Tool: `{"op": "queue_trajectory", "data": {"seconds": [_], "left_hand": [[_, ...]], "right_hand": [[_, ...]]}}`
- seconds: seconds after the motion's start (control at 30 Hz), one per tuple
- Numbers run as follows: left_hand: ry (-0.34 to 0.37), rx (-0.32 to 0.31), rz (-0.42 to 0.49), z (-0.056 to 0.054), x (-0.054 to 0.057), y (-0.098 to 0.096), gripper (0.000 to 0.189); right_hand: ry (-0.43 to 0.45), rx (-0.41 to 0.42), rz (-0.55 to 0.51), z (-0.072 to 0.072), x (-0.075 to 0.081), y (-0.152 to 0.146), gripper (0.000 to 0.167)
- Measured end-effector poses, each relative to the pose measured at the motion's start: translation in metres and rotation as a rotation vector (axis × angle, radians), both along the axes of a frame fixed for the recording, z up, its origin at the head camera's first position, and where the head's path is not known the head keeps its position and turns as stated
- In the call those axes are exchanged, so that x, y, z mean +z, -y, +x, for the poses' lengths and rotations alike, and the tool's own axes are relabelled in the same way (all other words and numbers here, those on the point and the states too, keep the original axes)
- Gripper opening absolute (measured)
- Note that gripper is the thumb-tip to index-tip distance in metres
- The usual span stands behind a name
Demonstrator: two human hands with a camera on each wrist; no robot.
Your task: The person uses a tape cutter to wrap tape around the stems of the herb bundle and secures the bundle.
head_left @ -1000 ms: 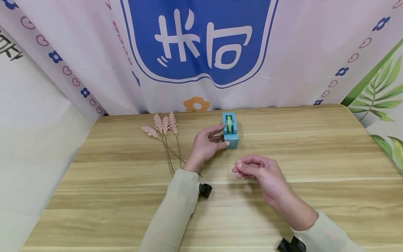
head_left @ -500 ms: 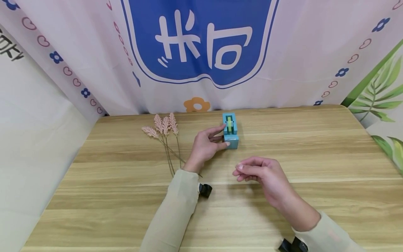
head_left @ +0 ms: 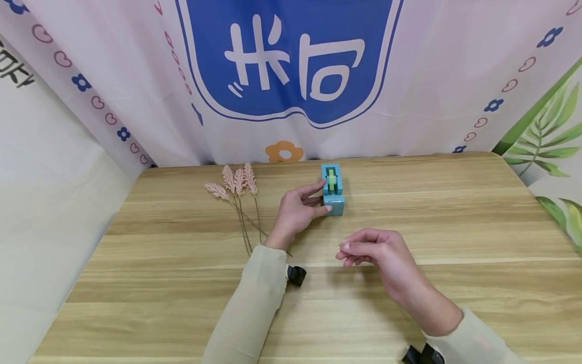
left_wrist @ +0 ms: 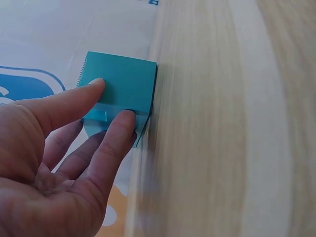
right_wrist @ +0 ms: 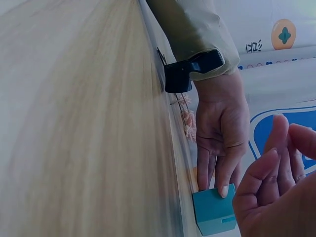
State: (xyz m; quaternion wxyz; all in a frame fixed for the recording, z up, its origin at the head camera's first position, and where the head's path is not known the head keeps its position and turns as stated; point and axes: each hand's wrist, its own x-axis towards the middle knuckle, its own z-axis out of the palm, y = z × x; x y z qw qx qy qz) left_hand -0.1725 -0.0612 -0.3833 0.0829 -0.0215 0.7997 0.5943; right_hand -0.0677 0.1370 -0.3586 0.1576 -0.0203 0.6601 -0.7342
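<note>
A teal tape dispenser (head_left: 334, 205) with a green-yellow roll core (head_left: 331, 179) stands near the table's back edge. My left hand (head_left: 296, 210) holds it from the left, thumb on its near face and fingers along its side. In the left wrist view, the thumb and a finger press on the dispenser (left_wrist: 123, 81). Nearer to me, my right hand (head_left: 377, 253) hovers over the table, thumb and index finger brought together. A tiny clear piece glints at those fingertips; I cannot tell exactly what it is.
Several pink artificial flower stems (head_left: 238, 179) lie left of the left hand, their lower ends running under that wrist. A printed curtain (head_left: 423, 101) hangs just behind the wooden table (head_left: 150, 303). Black wrist cameras (head_left: 297, 275) sit on both sleeves.
The right hand has lowered very slightly towards me, and a glint now shows at its fingertips. A bright spot below it on the table has faded. Left hand and dispenser stay put.
</note>
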Motion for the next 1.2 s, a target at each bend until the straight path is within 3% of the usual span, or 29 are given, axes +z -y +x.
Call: {"op": "queue_trajectory", "data": {"seconds": [0.17,0.3,0.53,0.63,0.73,0.9,1.07,1.2], "left_hand": [[-0.04,-0.005,-0.025,0.004,0.001,0.0,0.065],[-0.112,0.01,-0.108,0.014,0.006,0.006,0.065],[-0.187,0.21,-0.349,0.038,0.038,0.044,0.059],[-0.201,0.264,-0.402,0.042,0.043,0.068,0.058],[-0.15,0.296,-0.416,0.046,0.039,0.091,0.061],[0.002,0.325,-0.401,0.05,0.027,0.118,0.074],[0.156,0.297,-0.289,0.049,0.021,0.128,0.092],[0.229,0.325,-0.178,0.045,0.018,0.125,0.095]], "right_hand": [[-0.003,-0.006,0.003,0.001,0.0,0.001,0.008],[-0.005,-0.008,-0.009,0.001,0.0,0.003,0.008],[-0.001,-0.011,0.003,0.004,0.0,0.001,0.009],[-0.011,-0.015,0.019,0.004,0.001,0.0,0.009],[-0.03,-0.008,0.026,0.003,0.002,-0.002,0.009],[-0.028,0.006,0.025,0.002,0.003,-0.002,0.008],[-0.023,0.009,0.038,0.0,0.002,-0.001,0.008],[-0.027,0.014,0.043,-0.001,0.002,-0.001,0.009]]}}
